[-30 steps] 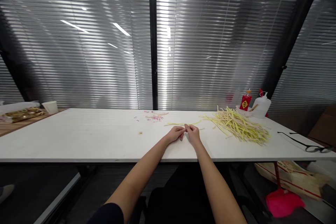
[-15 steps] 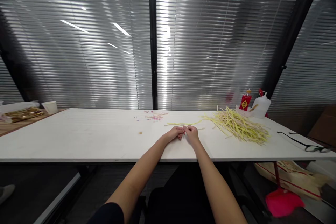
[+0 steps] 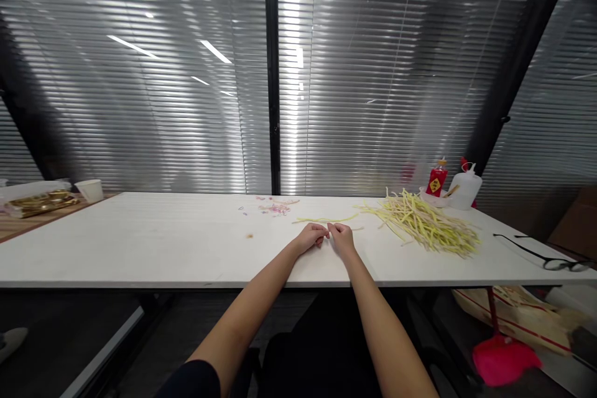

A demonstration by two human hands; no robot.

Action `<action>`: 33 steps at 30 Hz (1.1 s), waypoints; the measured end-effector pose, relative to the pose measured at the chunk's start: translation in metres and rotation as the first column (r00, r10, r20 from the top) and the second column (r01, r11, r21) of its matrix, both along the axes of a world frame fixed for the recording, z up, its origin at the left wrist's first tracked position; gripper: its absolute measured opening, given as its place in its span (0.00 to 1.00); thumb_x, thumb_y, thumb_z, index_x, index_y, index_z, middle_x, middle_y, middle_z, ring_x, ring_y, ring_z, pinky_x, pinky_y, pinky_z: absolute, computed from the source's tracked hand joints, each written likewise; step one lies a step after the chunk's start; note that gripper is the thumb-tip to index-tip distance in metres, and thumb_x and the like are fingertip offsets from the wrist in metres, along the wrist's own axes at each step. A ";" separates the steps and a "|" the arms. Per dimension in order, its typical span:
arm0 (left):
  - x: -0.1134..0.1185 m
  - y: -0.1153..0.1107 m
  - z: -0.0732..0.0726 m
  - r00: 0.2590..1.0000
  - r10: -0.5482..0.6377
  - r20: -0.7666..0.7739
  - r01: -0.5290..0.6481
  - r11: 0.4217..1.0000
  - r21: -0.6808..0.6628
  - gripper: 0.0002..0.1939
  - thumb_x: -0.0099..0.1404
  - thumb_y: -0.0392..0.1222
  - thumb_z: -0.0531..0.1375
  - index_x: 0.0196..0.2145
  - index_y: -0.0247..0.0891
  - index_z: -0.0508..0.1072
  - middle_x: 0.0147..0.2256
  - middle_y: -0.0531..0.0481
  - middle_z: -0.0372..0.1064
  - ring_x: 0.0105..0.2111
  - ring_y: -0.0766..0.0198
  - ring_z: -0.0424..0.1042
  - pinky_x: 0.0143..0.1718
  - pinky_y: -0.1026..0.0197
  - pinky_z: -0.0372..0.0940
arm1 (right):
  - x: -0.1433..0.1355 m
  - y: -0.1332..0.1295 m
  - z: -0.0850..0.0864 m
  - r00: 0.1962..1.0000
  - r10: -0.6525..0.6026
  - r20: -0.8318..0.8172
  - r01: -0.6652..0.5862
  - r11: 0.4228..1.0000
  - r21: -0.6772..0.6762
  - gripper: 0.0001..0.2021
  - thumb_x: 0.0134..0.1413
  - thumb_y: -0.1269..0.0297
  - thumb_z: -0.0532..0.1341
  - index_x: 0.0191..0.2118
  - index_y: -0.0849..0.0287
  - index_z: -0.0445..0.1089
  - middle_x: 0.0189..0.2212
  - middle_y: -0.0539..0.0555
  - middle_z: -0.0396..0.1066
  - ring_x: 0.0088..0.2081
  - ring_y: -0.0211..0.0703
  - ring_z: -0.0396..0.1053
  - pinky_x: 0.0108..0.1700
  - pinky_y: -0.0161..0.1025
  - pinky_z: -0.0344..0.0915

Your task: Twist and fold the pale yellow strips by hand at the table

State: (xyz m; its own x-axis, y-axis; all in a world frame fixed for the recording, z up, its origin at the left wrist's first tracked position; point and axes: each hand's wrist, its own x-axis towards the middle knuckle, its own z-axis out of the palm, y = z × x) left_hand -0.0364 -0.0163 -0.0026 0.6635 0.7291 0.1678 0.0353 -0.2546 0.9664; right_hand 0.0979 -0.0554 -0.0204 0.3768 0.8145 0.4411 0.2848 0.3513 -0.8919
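My left hand (image 3: 312, 237) and my right hand (image 3: 341, 237) meet near the table's front, fingertips pinched close together. Whatever lies between the fingers is too small to make out. Just beyond them a thin yellow-green strip (image 3: 333, 220) stretches across the white tabletop (image 3: 153, 242). To the right of my right hand is a loose heap of long yellow-green and pale strips (image 3: 420, 224). Farther back and left of my hands, small pink and reddish bits (image 3: 278, 207) are scattered.
A red bottle (image 3: 436, 179), a shallow bowl (image 3: 431, 199) and a white squeeze bottle (image 3: 466, 189) stand behind the heap. Eyeglasses (image 3: 557, 263) rest at the right edge. At far left are a paper cup (image 3: 89, 190) and a golden packet (image 3: 41, 202). Blinds (image 3: 186, 106) hang behind.
My fingertips have drawn very slightly apart, the right hand shifting a touch to the right. Everything on the table stays in place.
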 end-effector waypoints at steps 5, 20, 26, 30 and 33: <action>-0.002 -0.003 0.002 0.961 0.246 -0.126 -0.144 0.836 0.530 0.15 0.58 0.43 0.54 0.17 0.33 0.67 0.15 0.56 0.53 0.19 0.71 0.52 0.23 0.65 0.47 | 0.000 0.000 -0.001 0.993 -0.037 0.110 0.040 0.999 -0.024 0.19 0.47 0.55 0.57 0.15 0.56 0.51 0.14 0.44 0.46 0.21 0.35 0.47 0.23 0.34 0.46; 0.001 -0.007 -0.001 0.797 0.543 -0.264 -0.005 0.443 0.896 0.14 0.60 0.38 0.51 0.25 0.37 0.74 0.25 0.45 0.72 0.25 0.61 0.68 0.33 0.59 0.55 | -0.004 -0.004 0.004 0.927 -0.174 0.332 0.224 0.968 -0.115 0.17 0.49 0.58 0.54 0.14 0.56 0.53 0.12 0.45 0.52 0.19 0.37 0.49 0.23 0.35 0.45; -0.001 -0.008 0.001 0.829 0.506 -0.239 -0.077 0.526 0.847 0.15 0.61 0.39 0.51 0.23 0.36 0.73 0.22 0.47 0.69 0.22 0.64 0.64 0.29 0.61 0.53 | -0.005 -0.006 0.005 0.904 -0.173 0.391 0.222 0.972 -0.082 0.19 0.52 0.55 0.53 0.15 0.56 0.58 0.14 0.48 0.58 0.20 0.38 0.52 0.24 0.35 0.46; -0.002 -0.007 0.005 0.906 0.395 -0.153 -0.175 0.678 0.714 0.16 0.60 0.41 0.51 0.18 0.35 0.69 0.16 0.52 0.60 0.19 0.68 0.56 0.25 0.63 0.49 | -0.002 -0.003 0.004 0.973 -0.099 0.206 0.104 0.995 -0.010 0.19 0.52 0.49 0.55 0.18 0.58 0.64 0.16 0.48 0.61 0.23 0.38 0.56 0.26 0.34 0.51; -0.001 -0.006 0.008 0.952 0.299 -0.067 -0.228 0.837 0.497 0.15 0.59 0.44 0.53 0.19 0.34 0.69 0.15 0.55 0.55 0.19 0.70 0.53 0.24 0.64 0.48 | -0.001 -0.001 0.004 1.000 0.008 0.004 -0.008 0.998 0.062 0.17 0.49 0.49 0.59 0.25 0.59 0.70 0.22 0.50 0.68 0.26 0.39 0.61 0.29 0.34 0.56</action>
